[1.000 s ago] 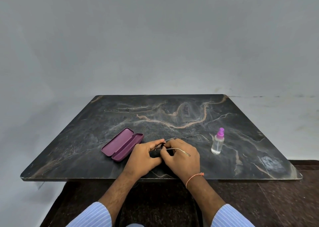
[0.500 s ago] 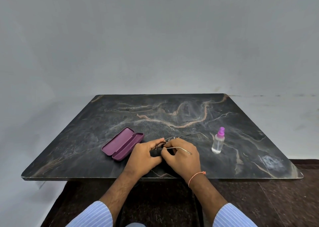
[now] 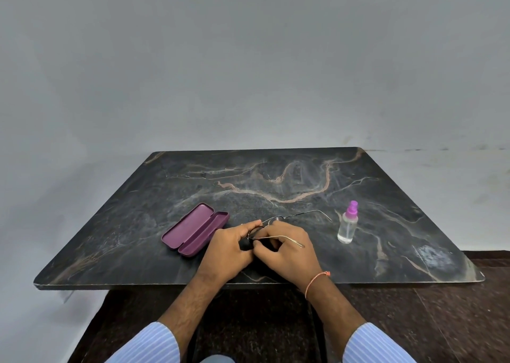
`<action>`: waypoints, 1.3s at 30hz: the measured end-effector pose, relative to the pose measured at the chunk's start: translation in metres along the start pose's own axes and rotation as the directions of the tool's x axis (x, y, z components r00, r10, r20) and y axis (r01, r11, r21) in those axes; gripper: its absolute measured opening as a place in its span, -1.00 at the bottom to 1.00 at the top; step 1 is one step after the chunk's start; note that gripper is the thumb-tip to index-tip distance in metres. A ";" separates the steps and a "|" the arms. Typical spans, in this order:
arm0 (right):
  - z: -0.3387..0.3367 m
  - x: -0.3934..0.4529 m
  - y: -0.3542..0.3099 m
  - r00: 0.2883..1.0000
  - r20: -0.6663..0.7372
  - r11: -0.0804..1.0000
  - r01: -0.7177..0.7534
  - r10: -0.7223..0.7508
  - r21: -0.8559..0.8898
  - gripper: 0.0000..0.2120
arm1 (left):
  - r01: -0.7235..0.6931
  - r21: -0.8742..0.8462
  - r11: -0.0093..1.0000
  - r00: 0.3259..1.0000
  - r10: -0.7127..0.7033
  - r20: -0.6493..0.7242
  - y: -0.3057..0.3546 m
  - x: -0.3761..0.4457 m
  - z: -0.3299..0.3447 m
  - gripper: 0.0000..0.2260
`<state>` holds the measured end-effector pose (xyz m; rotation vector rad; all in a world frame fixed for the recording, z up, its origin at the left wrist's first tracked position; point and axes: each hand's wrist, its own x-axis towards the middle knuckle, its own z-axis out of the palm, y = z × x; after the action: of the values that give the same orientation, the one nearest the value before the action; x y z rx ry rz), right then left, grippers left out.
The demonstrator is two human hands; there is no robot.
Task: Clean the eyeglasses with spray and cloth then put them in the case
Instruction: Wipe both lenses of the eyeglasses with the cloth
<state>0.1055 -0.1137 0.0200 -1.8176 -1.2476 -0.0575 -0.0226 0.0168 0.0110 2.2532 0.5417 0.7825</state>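
- Dark marble bench (image 3: 193,186) with pale orange veins carries everything.
- Thin metal-framed eyeglasses (image 3: 278,220) sit near its front edge, temples unfolded, pinched between both hands.
- Left hand (image 3: 227,249) and right hand (image 3: 292,251) press together, fingers closed on the frame; a dark cloth between them cannot be made out clearly.
- Purple hard case (image 3: 194,233) lies open just left of the hands.
- Clear spray bottle with purple cap (image 3: 348,224) stands upright to the right, apart from them.
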 end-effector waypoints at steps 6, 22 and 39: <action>-0.001 0.000 -0.001 0.999 0.031 0.999 -0.004 0.005 -0.034 -0.88 | -0.011 0.025 1.000 1.000 0.011 0.002 -0.001 0.000 0.001 -0.42; -0.003 0.005 0.010 0.955 -0.110 0.950 -0.252 0.275 0.186 -0.86 | 0.049 -0.080 0.996 0.996 -0.054 -0.070 -0.006 0.002 0.003 -0.40; 0.012 0.015 -0.017 0.715 0.416 0.067 -0.540 0.562 0.839 -0.89 | 0.073 -0.534 0.842 0.993 -0.112 -0.041 -0.015 0.008 -0.006 -0.39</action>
<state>0.0950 -0.0931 0.0318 -1.0233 -0.2181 0.9434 -0.0229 0.0340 0.0068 1.6769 0.3994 0.8444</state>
